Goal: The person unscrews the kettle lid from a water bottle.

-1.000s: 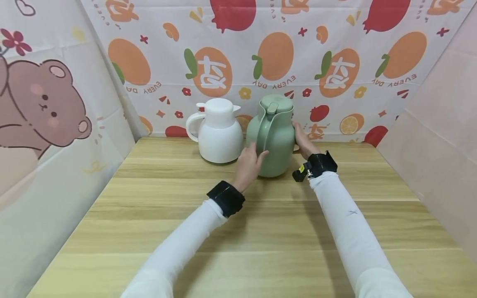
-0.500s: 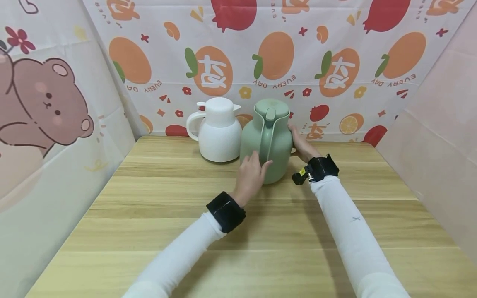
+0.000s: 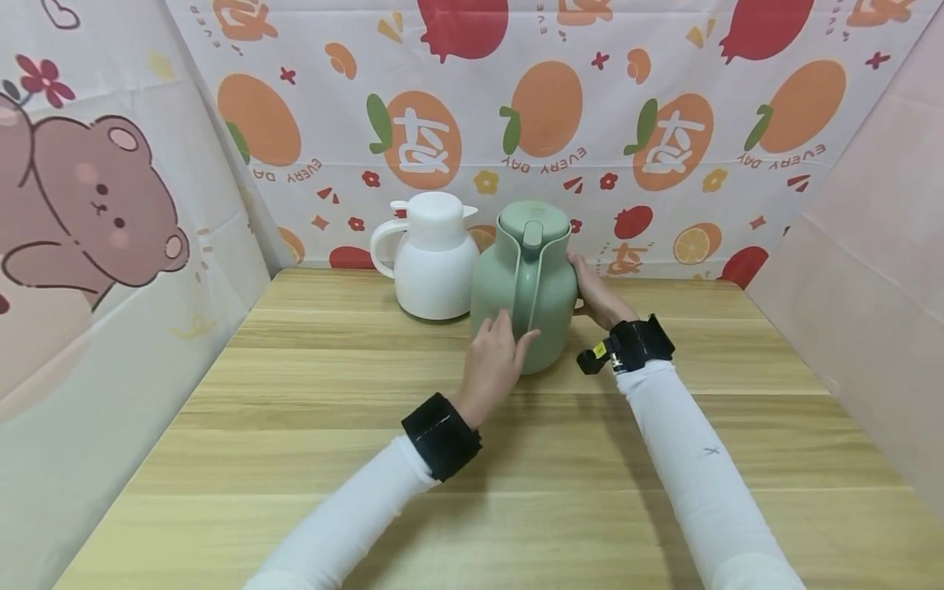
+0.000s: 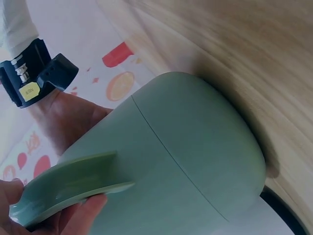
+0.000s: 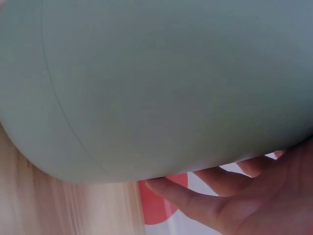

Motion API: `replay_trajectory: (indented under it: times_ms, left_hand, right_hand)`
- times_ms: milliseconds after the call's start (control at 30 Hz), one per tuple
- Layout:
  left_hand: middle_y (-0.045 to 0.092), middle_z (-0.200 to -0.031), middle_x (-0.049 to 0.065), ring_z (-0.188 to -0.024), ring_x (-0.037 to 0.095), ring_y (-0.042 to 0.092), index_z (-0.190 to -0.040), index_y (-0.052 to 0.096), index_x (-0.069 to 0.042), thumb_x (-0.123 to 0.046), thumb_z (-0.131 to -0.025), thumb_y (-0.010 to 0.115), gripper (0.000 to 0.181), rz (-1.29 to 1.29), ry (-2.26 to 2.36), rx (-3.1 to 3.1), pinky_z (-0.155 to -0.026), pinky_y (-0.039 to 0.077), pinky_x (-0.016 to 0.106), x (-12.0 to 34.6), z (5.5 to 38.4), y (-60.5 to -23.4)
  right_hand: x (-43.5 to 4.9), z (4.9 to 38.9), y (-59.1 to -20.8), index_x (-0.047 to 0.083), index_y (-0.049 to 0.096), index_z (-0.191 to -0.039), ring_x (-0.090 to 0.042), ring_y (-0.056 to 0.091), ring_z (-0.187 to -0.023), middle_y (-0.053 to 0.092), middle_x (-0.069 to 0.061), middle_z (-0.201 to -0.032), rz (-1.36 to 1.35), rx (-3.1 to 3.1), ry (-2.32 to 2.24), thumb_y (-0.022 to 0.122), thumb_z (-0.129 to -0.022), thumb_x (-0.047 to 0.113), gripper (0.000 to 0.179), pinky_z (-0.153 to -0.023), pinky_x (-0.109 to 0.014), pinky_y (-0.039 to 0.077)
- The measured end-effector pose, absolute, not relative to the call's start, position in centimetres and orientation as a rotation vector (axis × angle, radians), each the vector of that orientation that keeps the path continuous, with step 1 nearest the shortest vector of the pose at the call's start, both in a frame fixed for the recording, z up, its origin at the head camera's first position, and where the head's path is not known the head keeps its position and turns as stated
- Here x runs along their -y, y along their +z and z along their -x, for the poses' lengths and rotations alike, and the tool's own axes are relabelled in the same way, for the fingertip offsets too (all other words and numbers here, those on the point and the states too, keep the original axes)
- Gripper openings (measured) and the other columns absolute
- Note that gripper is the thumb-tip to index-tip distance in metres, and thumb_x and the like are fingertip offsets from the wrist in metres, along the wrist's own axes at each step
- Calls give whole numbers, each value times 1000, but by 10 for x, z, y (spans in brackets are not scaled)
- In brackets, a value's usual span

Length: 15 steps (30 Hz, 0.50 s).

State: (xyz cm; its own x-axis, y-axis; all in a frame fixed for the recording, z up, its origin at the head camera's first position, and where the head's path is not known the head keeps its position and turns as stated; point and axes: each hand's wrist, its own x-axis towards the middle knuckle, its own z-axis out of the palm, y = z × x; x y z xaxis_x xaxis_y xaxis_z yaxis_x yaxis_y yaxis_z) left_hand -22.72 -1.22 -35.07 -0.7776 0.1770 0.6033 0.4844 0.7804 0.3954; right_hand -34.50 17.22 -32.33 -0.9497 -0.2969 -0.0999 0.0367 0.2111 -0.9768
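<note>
A sage-green thermos jug [image 3: 553, 287] stands near the back of the wooden table, its handle turned toward me. My left hand [image 3: 490, 365] holds that handle, thumb on one side and fingers on the other; in the left wrist view its fingers [image 4: 87, 215] lie against the handle [image 4: 73, 178]. On the jug's right side rests my right hand [image 3: 599, 293], partly hidden behind the body. The right wrist view shows this hand's fingers [image 5: 190, 198] extended along the jug's wall. Behind and to the left stands a white thermos jug [image 3: 435, 274].
The wooden tabletop [image 3: 295, 459] reaches back to a fruit-print cloth [image 3: 310, 205]. A cloth with a bear picture [image 3: 111, 205] hangs at the left, and a pale cloth [image 3: 870, 270] hangs at the right. The white jug is close beside the green one.
The green jug has come toward me and slightly left, its handle turning more squarely to face me. Both hands have moved with it. The white jug stays in place.
</note>
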Motion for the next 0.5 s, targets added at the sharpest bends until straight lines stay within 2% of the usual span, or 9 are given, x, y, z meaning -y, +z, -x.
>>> replay_trajectory:
  times_ms: [300,500]
  left_hand:
    - [43,-65,7,-62,22,47,-96,50,9,-31,-92,55,41,523,-745,2383,-51,44,30,16,216,-352]
    - [43,-65,7,-60,20,45,-94,50,9,-29,-90,58,39,551,-759,2352,-50,42,28,20,208,-353]
  right_hand:
    - [-169,333,-323,24,5,-148,-37,13,-133,11,-15,-148,233,-2243,-1787,20,-94,57,65,-95,-62,26]
    - [-168,323,-325,16,16,-147,-35,19,-131,19,-16,-145,236,-2281,-1765,20,-93,60,70,-95,-60,28]
